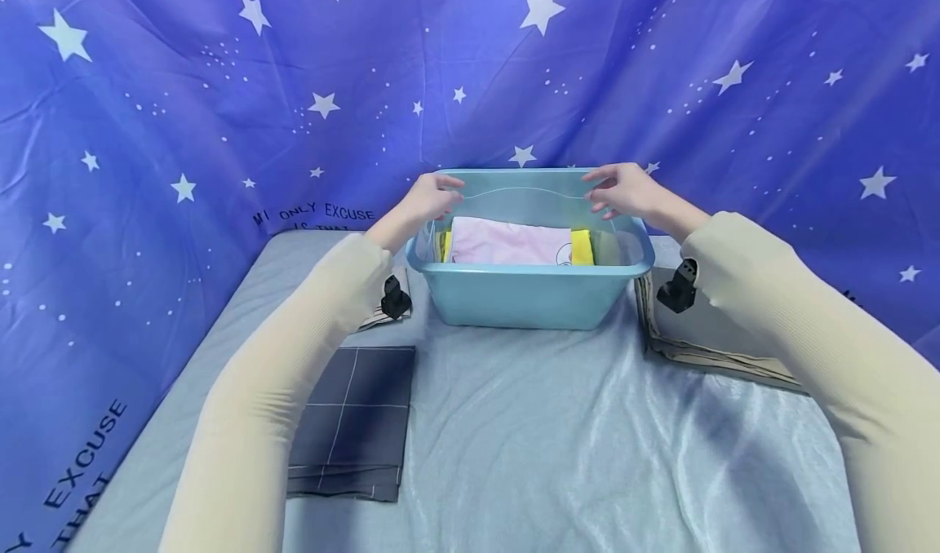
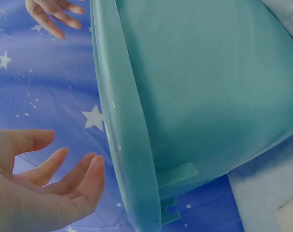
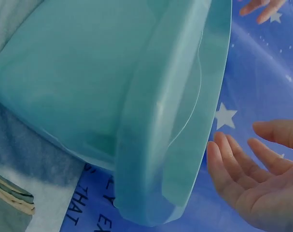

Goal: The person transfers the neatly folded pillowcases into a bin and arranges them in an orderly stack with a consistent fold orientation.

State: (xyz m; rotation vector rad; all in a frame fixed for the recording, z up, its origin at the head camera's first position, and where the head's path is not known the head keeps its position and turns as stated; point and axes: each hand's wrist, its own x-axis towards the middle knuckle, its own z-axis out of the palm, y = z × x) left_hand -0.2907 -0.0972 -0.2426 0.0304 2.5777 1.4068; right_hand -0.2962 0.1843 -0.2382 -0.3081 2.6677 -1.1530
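Note:
A light blue plastic basin (image 1: 529, 296) stands at the back of the bed-like surface. Inside lies a folded pink cloth (image 1: 507, 241) with a yellow cloth (image 1: 583, 247) showing at its ends. My left hand (image 1: 432, 196) hovers over the basin's left side, fingers loosely bent and apart; the left wrist view shows the same hand (image 2: 54, 179) beside the rim with nothing in it. Over the right side hovers my right hand (image 1: 622, 191), also holding nothing. Its fingers are spread and slightly bent near the rim in the right wrist view, where the hand (image 3: 257, 179) shows palm up.
A dark checked folded cloth (image 1: 367, 422) lies at front left. Behind it, partly under the left sleeve, is a beige folded cloth (image 1: 400, 282). Grey and beige folded fabric (image 1: 705, 333) lies right of the basin. A blue star-patterned curtain (image 1: 470, 64) hangs close behind.

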